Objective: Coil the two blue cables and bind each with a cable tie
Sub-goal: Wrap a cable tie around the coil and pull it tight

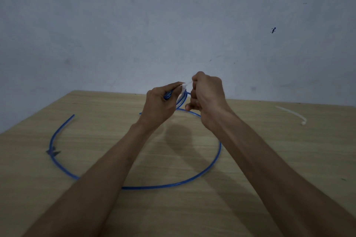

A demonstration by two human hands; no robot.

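Note:
My left hand (pixel 160 102) grips a coiled blue cable (pixel 184 97) held up above the far part of the table. A white cable tie (pixel 185 85) wraps that coil, and my right hand (pixel 207 94) pinches the tie's tail right beside the left hand. Most of the coil is hidden behind both hands. A second blue cable (pixel 169 185) lies loose on the table in a wide open curve, running under my forearms from the left side round to the right. A second white cable tie (pixel 292 114) lies at the far right.
The wooden table (pixel 269 159) ends at a plain grey wall (pixel 173 25) just behind my hands. A small dark mark or scrap (pixel 53 152) sits by the loose cable on the left.

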